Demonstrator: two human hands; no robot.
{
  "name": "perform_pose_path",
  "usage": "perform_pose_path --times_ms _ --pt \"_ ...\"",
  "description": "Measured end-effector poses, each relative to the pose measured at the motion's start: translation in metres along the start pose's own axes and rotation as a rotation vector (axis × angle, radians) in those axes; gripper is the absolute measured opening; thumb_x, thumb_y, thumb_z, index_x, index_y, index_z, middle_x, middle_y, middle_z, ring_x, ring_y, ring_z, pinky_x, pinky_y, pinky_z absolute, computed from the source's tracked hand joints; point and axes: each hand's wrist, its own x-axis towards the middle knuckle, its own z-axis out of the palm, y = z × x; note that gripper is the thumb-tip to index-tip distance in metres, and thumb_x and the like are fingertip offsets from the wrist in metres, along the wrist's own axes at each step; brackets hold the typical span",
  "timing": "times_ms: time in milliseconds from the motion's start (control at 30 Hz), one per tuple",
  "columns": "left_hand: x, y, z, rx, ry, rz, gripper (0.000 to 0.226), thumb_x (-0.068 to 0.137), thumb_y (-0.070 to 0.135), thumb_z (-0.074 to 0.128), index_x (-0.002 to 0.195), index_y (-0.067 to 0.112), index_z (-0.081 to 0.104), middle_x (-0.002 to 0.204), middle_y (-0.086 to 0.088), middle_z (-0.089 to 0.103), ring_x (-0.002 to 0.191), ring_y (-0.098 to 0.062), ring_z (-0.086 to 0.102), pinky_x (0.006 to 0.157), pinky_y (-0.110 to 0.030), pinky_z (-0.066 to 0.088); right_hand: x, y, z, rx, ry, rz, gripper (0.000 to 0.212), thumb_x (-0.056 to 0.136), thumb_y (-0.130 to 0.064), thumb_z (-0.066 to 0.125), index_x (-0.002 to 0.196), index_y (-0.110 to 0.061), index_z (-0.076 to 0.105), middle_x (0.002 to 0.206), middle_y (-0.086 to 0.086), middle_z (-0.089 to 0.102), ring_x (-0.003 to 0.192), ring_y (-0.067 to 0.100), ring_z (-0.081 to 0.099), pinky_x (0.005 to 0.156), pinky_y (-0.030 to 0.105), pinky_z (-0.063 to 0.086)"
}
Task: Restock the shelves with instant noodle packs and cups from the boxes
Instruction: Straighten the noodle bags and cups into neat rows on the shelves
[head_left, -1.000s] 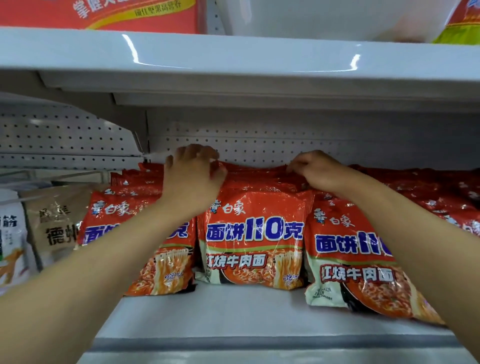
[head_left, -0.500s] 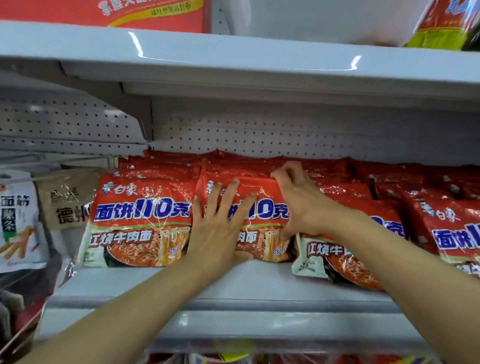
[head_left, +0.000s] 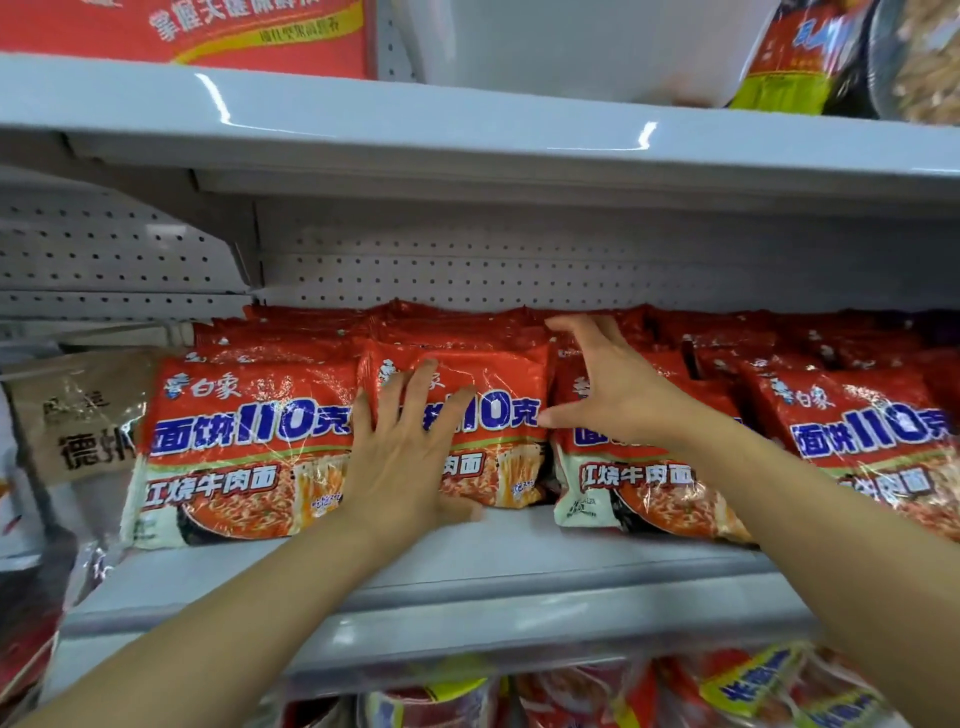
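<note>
- The left hand (head_left: 410, 457) pressed flat, fingers straight, on the middle noodle pack (head_left: 498, 415) at the shelf (head_left: 467, 566) front; its grip held nothing.
- The right hand (head_left: 613, 395) hovered spread above the neighbouring pack (head_left: 639, 483), grasping nothing.
- Pushing unevenly could likely topple the leaning row backward.
- Packs read "白象", "面饼110克", "红烧牛肉面".

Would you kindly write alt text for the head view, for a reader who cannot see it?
A person's left hand presses flat on the front of a red noodle pack in the middle of a grey shelf, while the right hand, fingers spread, reaches over the packs beside it. Rows of the same red packs fill the shelf.
</note>
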Motion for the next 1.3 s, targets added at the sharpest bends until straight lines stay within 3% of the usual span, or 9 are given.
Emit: perform_pose_path --times_ms 67,267,367,533,700,833,1000,1167,1300 --pt "-0.004 0.005 -0.010 -0.077 -0.019 0.013 0.114 0.063 0.078 0.061 0.150 0.034 0.001 0.156 -0.005 -0.013 0.142 -0.030 -0.010 0.115 -0.054 -0.001 -0.010 0.008 -0.014 0.002 0.053 0.060 0.075 0.078 -0.023 0.077 0.140 -0.026 0.035 0.146 0.001 0.031 0.133 0.017 0.037 0.105 0.024 0.028" --pt "-0.005 0.054 -0.028 -0.240 0.105 0.134 0.094 0.079 0.069 0.052 0.151 0.027 0.008 0.157 -0.003 -0.009 0.143 -0.028 -0.007 0.116 -0.049 -0.005 -0.041 0.048 -0.054 -0.092 0.183 0.256 0.034 0.094 -0.005 0.050 0.127 -0.013 0.053 0.133 0.007 0.053 0.121 0.022 0.051 0.096 0.025 0.037" --pt "0.000 0.089 -0.034 -0.266 0.108 0.205 0.091 0.083 0.065 0.052 0.150 0.028 0.003 0.157 0.000 -0.010 0.144 -0.025 -0.008 0.115 -0.047 -0.008 -0.047 0.064 -0.070 -0.178 0.167 0.280 0.032 0.096 -0.001 0.041 0.122 -0.010 0.058 0.128 0.010 0.057 0.118 0.024 0.052 0.089 0.021 0.036" --pt "0.016 0.139 -0.031 -0.273 0.016 0.214 0.102 0.079 0.068 0.055 0.150 0.028 -0.006 0.159 -0.002 -0.011 0.146 -0.025 -0.010 0.114 -0.048 -0.011 -0.027 0.084 -0.086 -0.274 0.119 0.170 0.030 0.096 -0.003 0.042 0.119 -0.011 0.059 0.129 0.008 0.057 0.119 0.024 0.052 0.096 0.025 0.037" --pt "0.034 0.161 -0.022 -0.238 -0.153 0.207 0.117 0.070 0.070 0.064 0.150 0.030 -0.012 0.157 0.001 -0.024 0.144 -0.024 -0.022 0.113 -0.048 -0.014 0.010 0.101 -0.090 -0.265 -0.107 0.084 0.035 0.099 -0.009 0.044 0.130 -0.020 0.052 0.140 0.004 0.048 0.125 0.023 0.046 0.095 0.027 0.036" --pt "0.043 0.161 -0.020 -0.249 -0.284 0.156 0.125 0.065 0.069 0.070 0.148 0.035 -0.017 0.157 0.007 -0.023 0.145 -0.019 -0.019 0.113 -0.050 -0.013 0.035 0.114 -0.080 -0.293 -0.254 0.011 0.037 0.096 -0.020 0.053 0.133 -0.026 0.050 0.143 0.003 0.044 0.126 0.022 0.044 0.102 0.031 0.037" --pt "0.041 0.165 -0.019 -0.140 -0.271 0.056 0.128 0.058 0.076 0.068 0.148 0.037 -0.016 0.158 0.006 -0.018 0.145 -0.018 -0.015 0.113 -0.053 -0.010 0.049 0.123 -0.073 -0.333 -0.275 -0.105 0.039 0.087 -0.028 0.067 0.124 -0.015 0.060 0.128 0.004 0.058 0.114 0.020 0.055 0.093 0.026 0.042" --pt "0.038 0.171 -0.020 -0.050 -0.203 -0.019 0.132 0.053 0.081 0.065 0.146 0.037 -0.018 0.157 0.008 -0.014 0.146 -0.020 -0.011 0.114 -0.053 -0.006 0.053 0.130 -0.078 -0.305 -0.235 -0.095 0.013 0.085 -0.025 0.069 0.094 -0.019 0.063 0.110 0.001 0.063 0.093 0.014 0.053 0.078 0.026 0.041" --pt "0.044 0.175 -0.016 0.005 -0.172 -0.020 0.133 0.054 0.083 0.063 0.146 0.035 -0.020 0.157 0.005 -0.016 0.146 -0.022 -0.012 0.115 -0.055 -0.003 0.061 0.135 -0.079 -0.111 -0.242 -0.058 0.018 0.089 -0.023 0.065 0.106 -0.016 0.064 0.115 0.001 0.061 0.101 0.014 0.053 0.082 0.026 0.038"
